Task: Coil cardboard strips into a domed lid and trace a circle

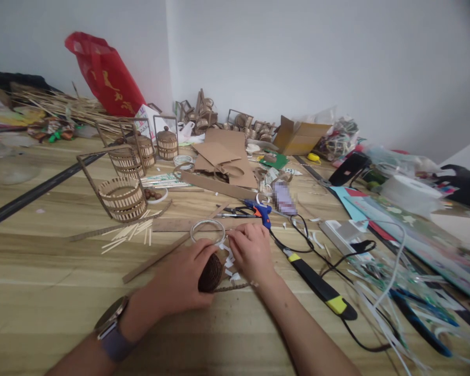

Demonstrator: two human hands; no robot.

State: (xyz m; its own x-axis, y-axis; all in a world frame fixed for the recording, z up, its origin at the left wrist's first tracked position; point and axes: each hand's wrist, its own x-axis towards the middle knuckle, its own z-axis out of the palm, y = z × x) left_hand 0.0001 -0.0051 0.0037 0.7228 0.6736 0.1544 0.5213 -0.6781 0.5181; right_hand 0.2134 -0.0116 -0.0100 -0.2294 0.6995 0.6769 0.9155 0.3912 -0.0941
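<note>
My left hand (182, 279) is closed round a small roll of brown corrugated cardboard (210, 273) that stands on its edge on the wooden table (43, 282). A loose strip of the same cardboard (235, 286) trails from the roll toward my right hand (251, 251). That hand lies palm down with curled fingers, pressing on the strip and on white paper scraps (229, 258) beside the roll. Just beyond both hands lies a clear tape ring (207, 231). My left wrist bears a watch (112, 318).
A blue glue gun (260, 211), scissors (235, 212) and a black-and-yellow utility knife (321, 286) lie close on the right, among cables. Small slatted baskets (122, 198) stand at the left, cardboard sheets (223, 156) behind, a red bag (105, 75) at the wall.
</note>
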